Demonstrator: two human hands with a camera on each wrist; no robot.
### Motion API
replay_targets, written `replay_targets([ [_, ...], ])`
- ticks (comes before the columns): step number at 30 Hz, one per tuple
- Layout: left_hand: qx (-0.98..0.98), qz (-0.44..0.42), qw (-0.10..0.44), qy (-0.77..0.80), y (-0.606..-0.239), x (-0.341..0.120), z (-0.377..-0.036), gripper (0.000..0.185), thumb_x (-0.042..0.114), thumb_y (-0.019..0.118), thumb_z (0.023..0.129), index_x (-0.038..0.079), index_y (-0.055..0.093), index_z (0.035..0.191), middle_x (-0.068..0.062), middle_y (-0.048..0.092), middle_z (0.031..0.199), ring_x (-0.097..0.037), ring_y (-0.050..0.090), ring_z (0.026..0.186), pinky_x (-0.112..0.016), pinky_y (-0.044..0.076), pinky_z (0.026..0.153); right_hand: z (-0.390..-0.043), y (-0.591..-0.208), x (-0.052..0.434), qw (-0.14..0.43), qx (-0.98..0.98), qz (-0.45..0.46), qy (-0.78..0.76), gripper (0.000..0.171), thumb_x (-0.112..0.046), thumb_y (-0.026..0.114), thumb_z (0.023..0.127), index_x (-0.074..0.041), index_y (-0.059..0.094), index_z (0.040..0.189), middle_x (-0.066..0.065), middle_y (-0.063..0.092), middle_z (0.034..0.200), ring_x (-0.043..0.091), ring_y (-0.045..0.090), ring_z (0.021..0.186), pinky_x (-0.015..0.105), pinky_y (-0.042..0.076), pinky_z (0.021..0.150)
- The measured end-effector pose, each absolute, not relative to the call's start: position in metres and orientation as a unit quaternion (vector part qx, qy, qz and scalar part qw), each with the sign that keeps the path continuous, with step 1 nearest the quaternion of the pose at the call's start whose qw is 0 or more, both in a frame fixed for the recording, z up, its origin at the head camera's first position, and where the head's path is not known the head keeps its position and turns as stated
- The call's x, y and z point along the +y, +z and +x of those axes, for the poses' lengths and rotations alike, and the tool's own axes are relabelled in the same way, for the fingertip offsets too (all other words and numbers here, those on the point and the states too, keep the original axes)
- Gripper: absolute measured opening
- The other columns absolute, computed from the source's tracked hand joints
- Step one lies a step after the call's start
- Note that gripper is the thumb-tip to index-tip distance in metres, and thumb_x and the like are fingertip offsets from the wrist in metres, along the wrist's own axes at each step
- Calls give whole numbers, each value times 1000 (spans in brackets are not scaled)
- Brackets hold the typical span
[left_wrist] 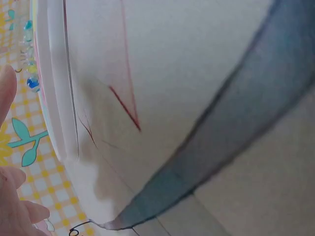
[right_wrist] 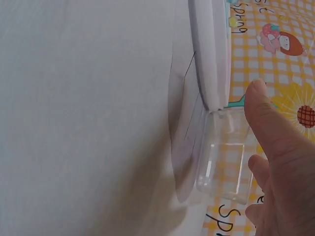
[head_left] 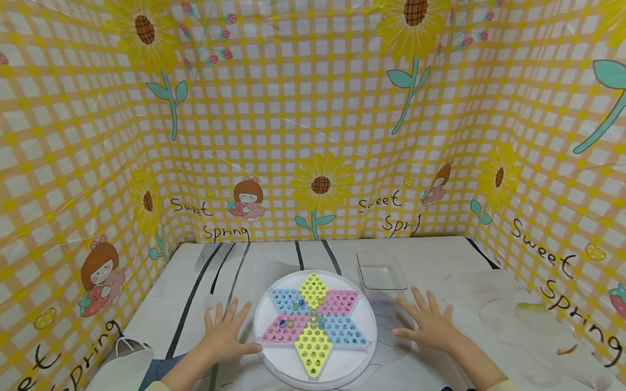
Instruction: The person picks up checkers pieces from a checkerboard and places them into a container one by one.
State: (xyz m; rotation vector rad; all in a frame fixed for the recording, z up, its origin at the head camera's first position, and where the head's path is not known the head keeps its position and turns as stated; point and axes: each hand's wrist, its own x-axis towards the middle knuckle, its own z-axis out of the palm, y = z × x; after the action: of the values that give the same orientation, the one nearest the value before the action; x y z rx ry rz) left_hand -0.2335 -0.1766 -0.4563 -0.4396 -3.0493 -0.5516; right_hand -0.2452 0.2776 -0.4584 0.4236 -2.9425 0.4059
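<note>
A round white Chinese checkers board (head_left: pixel 279 361) with a yellow, pink and blue star lies in front of me. Several glass marbles (head_left: pixel 314 314) sit in holes around its middle, and some show in the left wrist view as blue and clear marbles (left_wrist: pixel 32 82). My left hand (head_left: pixel 222 336) is spread beside the board's left side, its thumb tip right at the rim. On the other side my right hand (head_left: pixel 427 323) is spread too, fingers apart, holding nothing. Just beyond it stands a clear plastic box (head_left: pixel 383 277), also visible past the thumb in the right wrist view.
The white table cover (head_left: pixel 225 282) carries dark printed lines. A yellow checked curtain (head_left: pixel 318 119) with sunflowers encloses the back and both sides. Another clear box (head_left: pixel 210 258) shows faintly at the back left. A greyish-white object (head_left: pixel 124 366) is at the lower left.
</note>
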Motion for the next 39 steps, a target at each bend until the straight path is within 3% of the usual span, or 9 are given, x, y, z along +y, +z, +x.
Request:
replay_targets([
  [7,-974,-143,-2,-177,-457,-172,-234,101,68,63,66,11,30,143,-25,19,148,-58,7,129,-73,-1,97,-248,-452,267,110,-970,180,123,76,-56,65,73,-9,49,131,30,35,137,55,36,117,74,29,84],
  [11,-972,-148,-10,-179,-459,-171,-235,102,69,63,65,12,30,143,-24,20,148,-59,8,129,-74,0,97,-251,-443,257,123,-962,202,137,73,-55,64,75,-11,50,131,27,42,133,50,44,111,66,37,84],
  [21,-963,-171,-32,-207,-460,-166,-231,98,62,66,68,9,29,143,-26,24,146,-61,7,127,-74,1,97,-275,-430,215,122,-943,223,213,66,-47,66,78,-8,51,130,17,55,123,38,52,111,57,42,89],
  [26,-956,-188,-40,-223,-463,-163,-233,96,60,65,71,9,29,143,-28,24,145,-62,7,126,-74,1,97,-287,-424,193,98,-935,228,253,56,-29,69,80,-6,52,127,15,59,116,30,58,99,42,51,79],
  [30,-954,-197,-51,-219,-467,-161,-233,95,61,64,71,10,29,143,-27,24,145,-62,8,126,-73,1,97,-295,-421,180,85,-924,254,273,49,-21,69,81,-1,54,123,13,63,103,25,58,86,26,48,65],
  [39,-955,-192,-62,-218,-469,-157,-232,93,60,64,71,10,31,142,-28,27,144,-61,10,127,-72,1,99,-314,-426,152,18,-905,240,351,34,-12,66,81,2,61,112,9,64,90,13,54,73,21,44,55],
])
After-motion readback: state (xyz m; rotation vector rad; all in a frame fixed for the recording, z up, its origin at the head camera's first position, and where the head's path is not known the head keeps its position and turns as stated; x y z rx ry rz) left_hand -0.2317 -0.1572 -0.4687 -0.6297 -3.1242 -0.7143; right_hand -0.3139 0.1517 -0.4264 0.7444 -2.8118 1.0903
